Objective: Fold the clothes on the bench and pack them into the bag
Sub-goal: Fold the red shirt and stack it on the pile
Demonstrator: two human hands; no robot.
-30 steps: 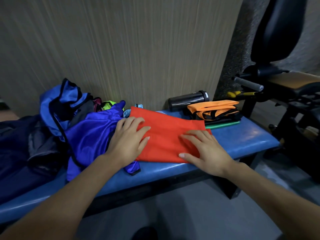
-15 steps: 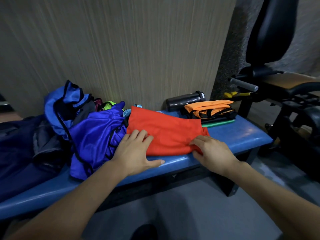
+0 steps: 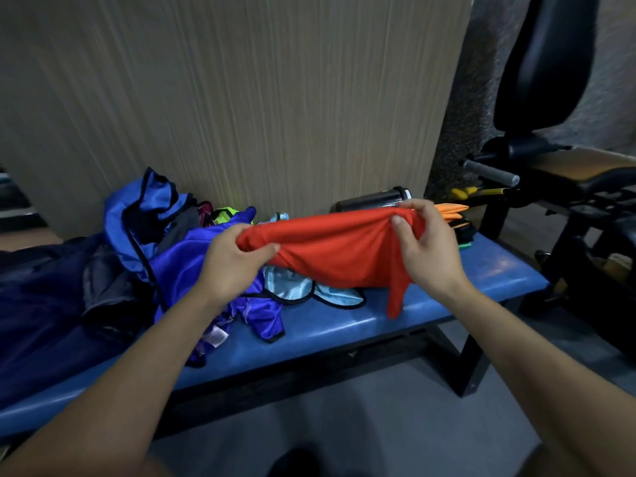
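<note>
- You were in the folding step, with the red garment point(image 3: 339, 247) lifted just above the blue bench point(image 3: 344, 325) and stretched between your two hands.
- Your left hand point(image 3: 237, 259) pinched the garment's left end, thumb on the near face and fingers curled behind the cloth.
- Your right hand point(image 3: 421, 244) gripped the right end at its top edge, fingers hooked over it and thumb pressed on the front; one red strip hung loose below that hand, down toward the bench.
- The rest of the clothes lay unfolded: a blue heap point(image 3: 192, 259) to the left, with a light blue piece point(image 3: 296, 290) on the bench under the red one.
- An orange folded item point(image 3: 451, 210) sat at the far right of the bench, beside a dark bottle point(image 3: 373, 201).
- I could not tell for certain which dark bundle at the left was the bag.
- By my reading, the next move called for bringing both ends together evenly or laying the cloth flat again, and tucking in the dangling strip so the fold stayed tidy.
</note>
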